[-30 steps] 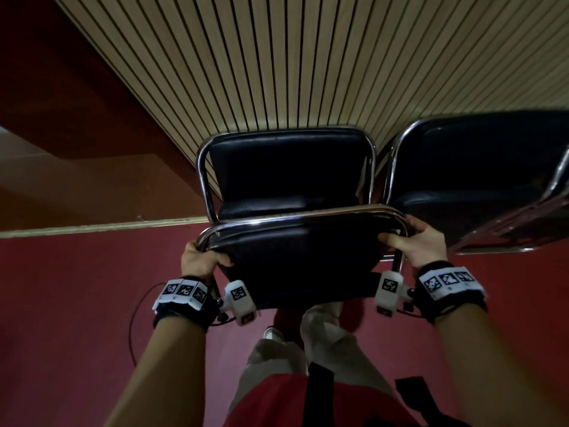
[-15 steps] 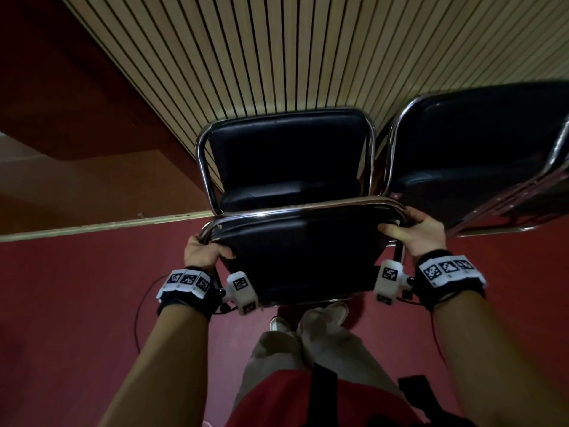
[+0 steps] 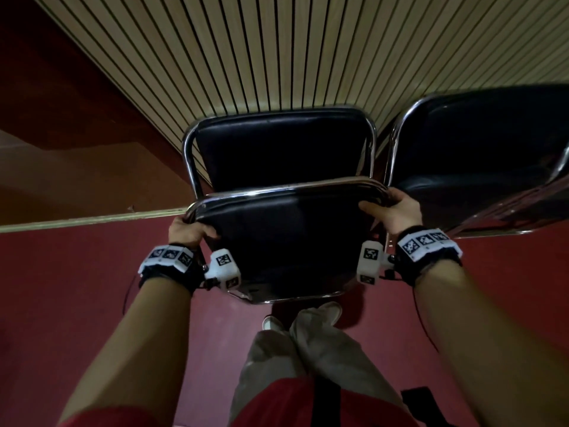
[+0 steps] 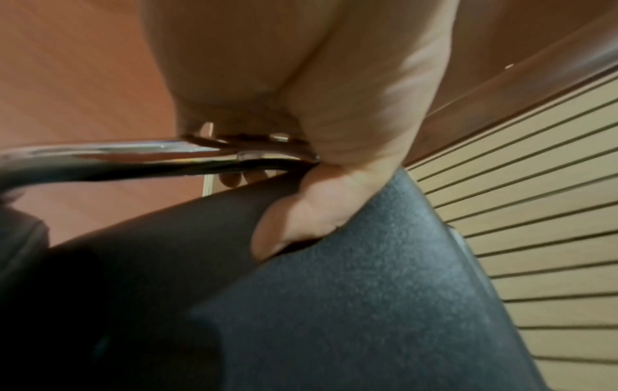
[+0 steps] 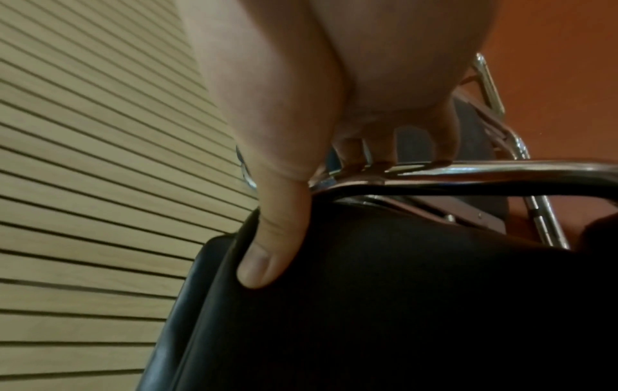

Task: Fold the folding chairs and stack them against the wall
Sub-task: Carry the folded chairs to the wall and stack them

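Observation:
I hold a folded black chair (image 3: pixel 286 238) with a chrome frame in front of me, above the red floor. My left hand (image 3: pixel 189 231) grips its top left corner, fingers curled round the chrome tube (image 4: pixel 117 156) and thumb on the black pad (image 4: pixel 368 291). My right hand (image 3: pixel 392 212) grips the top right corner the same way, thumb on the pad (image 5: pixel 401 304), fingers over the tube (image 5: pixel 501 172). Just behind it a second folded black chair (image 3: pixel 283 149) leans on the slatted wooden wall (image 3: pixel 277 50). A third black chair (image 3: pixel 480 158) leans at the right.
The red floor (image 3: pixel 77 288) spreads around my legs (image 3: pixel 308 349). A pale skirting strip (image 3: pixel 92 220) runs along the left, with a brown stepped ledge (image 3: pixel 77 167) behind it. A thin dark cable (image 3: pixel 126 291) lies on the floor near my left wrist.
The chair in my hands has moved up and closer to the chair against the wall, now overlapping its lower part. Both grips are unchanged.

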Motion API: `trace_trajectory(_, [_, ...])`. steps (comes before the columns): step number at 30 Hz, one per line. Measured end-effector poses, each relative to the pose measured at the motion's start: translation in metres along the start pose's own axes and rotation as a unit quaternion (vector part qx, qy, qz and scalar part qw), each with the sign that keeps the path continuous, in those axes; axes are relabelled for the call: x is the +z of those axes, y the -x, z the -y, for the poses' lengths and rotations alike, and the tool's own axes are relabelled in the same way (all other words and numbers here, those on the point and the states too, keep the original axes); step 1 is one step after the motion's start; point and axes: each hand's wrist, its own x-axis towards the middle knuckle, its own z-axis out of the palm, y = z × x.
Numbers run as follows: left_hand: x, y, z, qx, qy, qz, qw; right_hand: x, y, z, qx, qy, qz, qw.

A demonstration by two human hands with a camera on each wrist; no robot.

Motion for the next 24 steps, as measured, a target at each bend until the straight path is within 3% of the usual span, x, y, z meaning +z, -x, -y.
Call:
trace_trajectory(12, [0.019,-0.032,-0.024,0.026,0.009,0.010,1.000,0.028,-0.027,0.013,0.007,-0.024,-0.036,0.999])
trace_trajectory(18, [0.025,-0.036,-0.021,0.050,0.019,0.006,0.999,0.036,-0.033,0.003,0.076,-0.029,-0.070,0.994])
trace_trajectory(20, [0.026,-0.036,-0.011,0.014,0.055,0.006,0.998,0.040,-0.032,-0.014,0.117,-0.020,-0.084,0.989])
trace_trajectory(22, [0.024,-0.036,0.005,-0.069,0.071,0.012,0.995,0.048,-0.030,-0.037,0.171,-0.025,-0.086,0.981])
trace_trajectory(24, [0.026,-0.028,0.025,-0.125,0.045,0.039,0.990,0.057,-0.023,-0.057,0.238,-0.033,-0.046,0.970])
